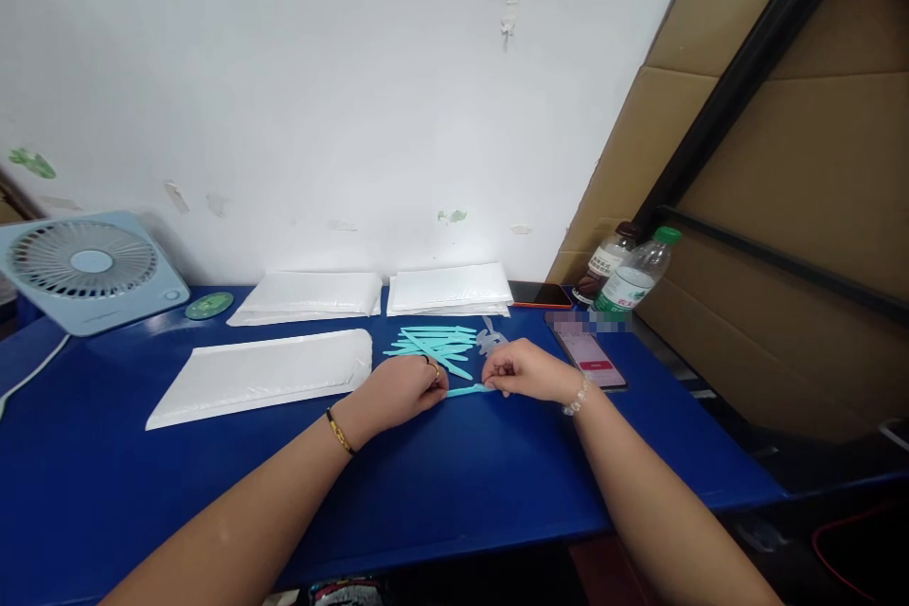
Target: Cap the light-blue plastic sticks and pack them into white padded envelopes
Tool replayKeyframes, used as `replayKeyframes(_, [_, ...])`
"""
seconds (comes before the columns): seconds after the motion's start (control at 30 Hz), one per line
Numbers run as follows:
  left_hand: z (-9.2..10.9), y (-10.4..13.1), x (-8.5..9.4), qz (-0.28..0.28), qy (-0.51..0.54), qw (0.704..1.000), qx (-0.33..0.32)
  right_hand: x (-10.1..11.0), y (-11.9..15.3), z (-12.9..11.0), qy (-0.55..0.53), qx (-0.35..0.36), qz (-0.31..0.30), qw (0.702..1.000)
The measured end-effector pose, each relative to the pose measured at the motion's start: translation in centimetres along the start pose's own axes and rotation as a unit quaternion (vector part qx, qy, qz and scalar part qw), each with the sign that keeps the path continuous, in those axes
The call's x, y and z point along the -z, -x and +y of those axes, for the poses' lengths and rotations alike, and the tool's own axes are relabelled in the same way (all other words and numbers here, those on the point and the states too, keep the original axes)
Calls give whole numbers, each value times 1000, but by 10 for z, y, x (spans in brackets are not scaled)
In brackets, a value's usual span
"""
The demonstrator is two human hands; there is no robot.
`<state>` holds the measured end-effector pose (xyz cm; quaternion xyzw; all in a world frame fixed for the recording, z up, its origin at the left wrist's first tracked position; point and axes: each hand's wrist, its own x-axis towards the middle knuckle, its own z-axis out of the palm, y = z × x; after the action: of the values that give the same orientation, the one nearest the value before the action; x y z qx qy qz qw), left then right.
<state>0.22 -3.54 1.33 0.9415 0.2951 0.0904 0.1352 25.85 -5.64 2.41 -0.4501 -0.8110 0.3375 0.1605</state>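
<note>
My left hand (414, 385) pinches one end of a slim turquoise plastic stick (465, 391) just above the blue table. At its other end, the fingertips of my right hand (517, 369) are closed on the same stick. Directly behind my hands lies a loose pile of similar turquoise sticks (435, 341), some crossing each other. Small translucent plastic pieces (490, 337) lie at the pile's right, close to my right fingers. A white padded mailer (266, 374) rests flat to the left of my left hand.
Stacked white mailers (309, 292) and another stack of mailers (451, 287) lie along the wall. A fan (92, 270) stands far left beside a green disc (209, 306). Rightward are a dark phone (541, 294), a lit phone (591, 352) and two bottles, one green-capped (635, 275).
</note>
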Motion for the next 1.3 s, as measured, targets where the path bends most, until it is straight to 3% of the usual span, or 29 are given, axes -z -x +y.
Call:
replayKeyframes(0.13, [-12,-5,1,58,-44,997,15,17,7,11,98,-29,120,987])
replayKeyframes(0.2, [-20,-8,2,72,-73,995,16,20,7,16,137,-37,144,979])
replayKeyframes(0.33, [-27,-12,2,73,-96,993,9,12,1,20,153,-16,111,982])
replayKeyframes(0.57, [-19,-10,4,111,-103,988,-14,5,-4,23,190,2,105,976])
replayKeyframes(0.87, [-22,-7,-3,72,-15,997,-26,2,-2,11,11,-14,66,998])
replayKeyframes(1.3, [-10,-8,-4,63,17,998,-25,-10,-8,-4,5,14,52,999])
